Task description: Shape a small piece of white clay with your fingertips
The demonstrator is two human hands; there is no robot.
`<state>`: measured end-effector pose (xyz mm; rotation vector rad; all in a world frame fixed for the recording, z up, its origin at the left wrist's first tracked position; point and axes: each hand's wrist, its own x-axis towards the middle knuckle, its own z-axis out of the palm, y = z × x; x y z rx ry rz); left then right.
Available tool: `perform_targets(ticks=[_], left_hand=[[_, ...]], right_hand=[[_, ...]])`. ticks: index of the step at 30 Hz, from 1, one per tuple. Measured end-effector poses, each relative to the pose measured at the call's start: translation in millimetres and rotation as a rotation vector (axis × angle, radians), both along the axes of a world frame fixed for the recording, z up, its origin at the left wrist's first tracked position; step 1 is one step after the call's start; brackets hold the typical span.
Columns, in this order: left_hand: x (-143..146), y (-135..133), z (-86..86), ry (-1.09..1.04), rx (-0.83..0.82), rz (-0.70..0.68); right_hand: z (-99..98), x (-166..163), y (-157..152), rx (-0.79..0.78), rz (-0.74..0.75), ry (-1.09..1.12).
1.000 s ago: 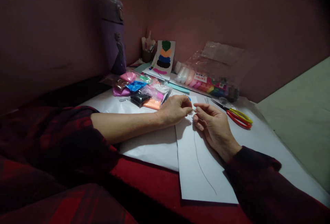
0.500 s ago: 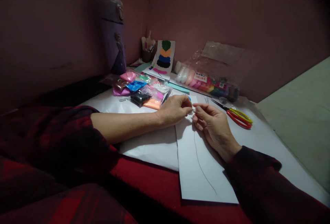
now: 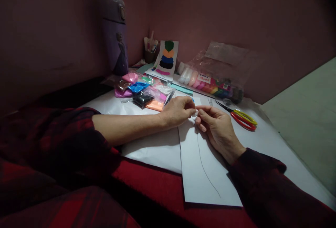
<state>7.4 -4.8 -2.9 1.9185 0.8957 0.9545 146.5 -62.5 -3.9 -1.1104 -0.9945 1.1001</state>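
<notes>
Between the fingertips of both hands is a small crumpled white piece (image 3: 194,116); I cannot tell whether it is clay or plastic wrap. My left hand (image 3: 178,110) is closed in a pinch on its left side. My right hand (image 3: 216,126) pinches it from the right, thumb against forefinger, the lower fingers curled. Both hands hover over the upper part of a white paper sheet (image 3: 202,186), which bears one long curved pencil-like line. The sheet's top is partly hidden by my hands, with a bit of blue showing behind them.
Scissors (image 3: 244,120) with red and yellow handles lie at right. Several coloured clay packets (image 3: 141,98) are heaped at left. Behind stand a purple bottle (image 3: 115,46), a card with coloured shapes (image 3: 168,60), a cup of tools (image 3: 150,54) and a bag of clay (image 3: 207,82).
The fingers of my right hand have shifted slightly, and more of the white piece shows between the hands. Everything else stays in place.
</notes>
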Motion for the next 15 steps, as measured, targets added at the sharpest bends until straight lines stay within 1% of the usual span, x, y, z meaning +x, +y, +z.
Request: perform_targets(ticks=[5, 10, 15], left_hand=[[-0.3, -0.7, 0.6, 0.0, 0.009, 0.001], [-0.7, -1.2, 1.1, 0.009, 0.006, 0.006], [-0.6, -0.8, 0.7, 0.006, 0.01, 0.007]], right_hand=[[0.8, -0.4, 0.4, -0.007, -0.046, -0.015], [-0.1, -0.8, -1.1, -0.005, 0.011, 0.011], [-0.3, -1.2, -1.4, 0.005, 0.011, -0.003]])
